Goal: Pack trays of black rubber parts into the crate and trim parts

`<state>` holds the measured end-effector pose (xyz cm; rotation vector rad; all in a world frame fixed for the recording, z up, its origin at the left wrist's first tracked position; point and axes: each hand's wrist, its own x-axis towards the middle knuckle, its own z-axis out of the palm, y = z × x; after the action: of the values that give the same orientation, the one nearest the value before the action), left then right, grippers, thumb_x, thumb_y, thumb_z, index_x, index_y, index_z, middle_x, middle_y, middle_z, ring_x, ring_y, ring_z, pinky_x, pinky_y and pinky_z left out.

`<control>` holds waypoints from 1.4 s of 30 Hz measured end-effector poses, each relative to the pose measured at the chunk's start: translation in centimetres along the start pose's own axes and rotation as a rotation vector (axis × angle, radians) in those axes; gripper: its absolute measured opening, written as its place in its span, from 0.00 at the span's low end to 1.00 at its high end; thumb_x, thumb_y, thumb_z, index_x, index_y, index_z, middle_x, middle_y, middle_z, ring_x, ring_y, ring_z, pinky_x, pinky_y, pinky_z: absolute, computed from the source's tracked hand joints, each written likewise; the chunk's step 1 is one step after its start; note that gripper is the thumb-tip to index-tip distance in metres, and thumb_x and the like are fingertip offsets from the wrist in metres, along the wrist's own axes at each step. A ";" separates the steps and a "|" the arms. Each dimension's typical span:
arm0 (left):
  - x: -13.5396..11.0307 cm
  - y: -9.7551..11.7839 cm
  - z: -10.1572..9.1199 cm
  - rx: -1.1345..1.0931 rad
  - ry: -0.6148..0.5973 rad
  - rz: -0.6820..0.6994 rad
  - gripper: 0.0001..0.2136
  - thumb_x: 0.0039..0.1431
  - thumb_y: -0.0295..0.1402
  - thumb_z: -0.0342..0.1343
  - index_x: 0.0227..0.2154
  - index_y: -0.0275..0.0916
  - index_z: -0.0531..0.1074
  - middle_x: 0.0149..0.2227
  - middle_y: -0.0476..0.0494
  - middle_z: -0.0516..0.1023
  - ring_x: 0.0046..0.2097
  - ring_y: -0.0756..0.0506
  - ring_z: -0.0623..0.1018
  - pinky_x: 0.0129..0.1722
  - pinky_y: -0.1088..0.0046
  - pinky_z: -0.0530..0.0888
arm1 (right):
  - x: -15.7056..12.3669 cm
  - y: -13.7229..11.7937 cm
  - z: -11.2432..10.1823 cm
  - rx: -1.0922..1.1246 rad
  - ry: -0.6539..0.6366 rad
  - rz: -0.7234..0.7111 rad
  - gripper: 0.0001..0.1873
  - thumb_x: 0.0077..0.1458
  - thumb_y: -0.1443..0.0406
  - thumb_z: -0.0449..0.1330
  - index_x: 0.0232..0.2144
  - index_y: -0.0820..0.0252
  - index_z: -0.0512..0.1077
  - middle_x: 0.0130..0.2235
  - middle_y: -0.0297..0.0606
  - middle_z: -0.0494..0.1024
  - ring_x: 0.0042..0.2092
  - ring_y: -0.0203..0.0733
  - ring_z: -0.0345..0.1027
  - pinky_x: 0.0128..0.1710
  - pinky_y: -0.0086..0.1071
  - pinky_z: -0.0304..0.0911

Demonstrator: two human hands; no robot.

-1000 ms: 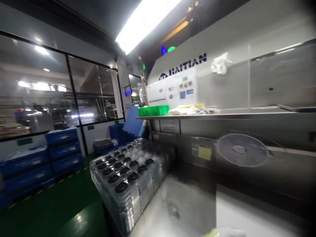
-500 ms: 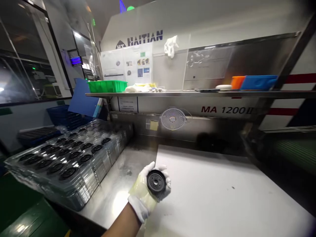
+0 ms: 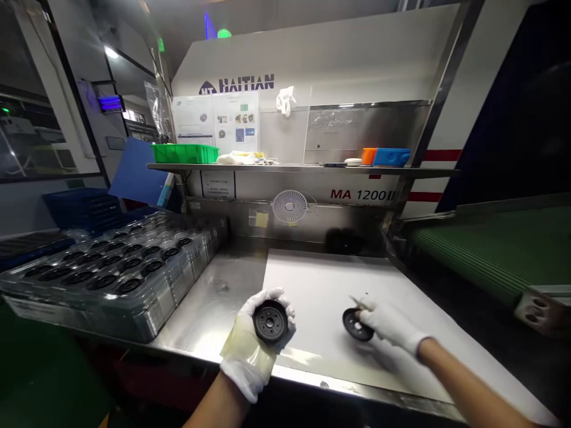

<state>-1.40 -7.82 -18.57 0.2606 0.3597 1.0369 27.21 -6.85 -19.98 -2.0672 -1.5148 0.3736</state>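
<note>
My left hand [image 3: 250,351] in a white glove, with a clear film over the palm, grips a black round moulded disc [image 3: 270,321] with a central hub and small holes. A second black disc [image 3: 357,325] lies tilted on the white cutting board [image 3: 330,291]. My gloved right hand [image 3: 388,324] rests over its right edge. A thin pointed tool [image 3: 357,301], probably a metal blade, sticks out from my right fingers above that disc. The underside of the second disc is hidden.
A stack of clear trays [image 3: 111,267] holding several black discs stands left of the board on the stainless table [image 3: 223,303]. Blue crates [image 3: 82,211] are behind it. A green conveyor belt [image 3: 499,249] runs along the right. A shelf [image 3: 303,169] holds a green crate [image 3: 185,153].
The view has swung from the left toward the board and table. My right hand has come into view over a second disc. My left hand still grips its disc.
</note>
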 end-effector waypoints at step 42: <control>7.9 -5.5 0.3 -0.013 0.141 0.101 0.04 0.54 0.29 0.56 0.29 0.35 0.74 0.26 0.46 0.71 0.29 0.50 0.74 0.29 0.75 0.75 | -8.2 -5.9 8.7 -0.077 0.255 -0.318 0.16 0.63 0.62 0.44 0.24 0.54 0.63 0.22 0.29 0.71 0.23 0.36 0.63 0.26 0.33 0.47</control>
<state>6.66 -3.63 -21.71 0.1955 0.4706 1.1598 15.32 -11.00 -24.43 -1.8057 -1.6812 -0.0672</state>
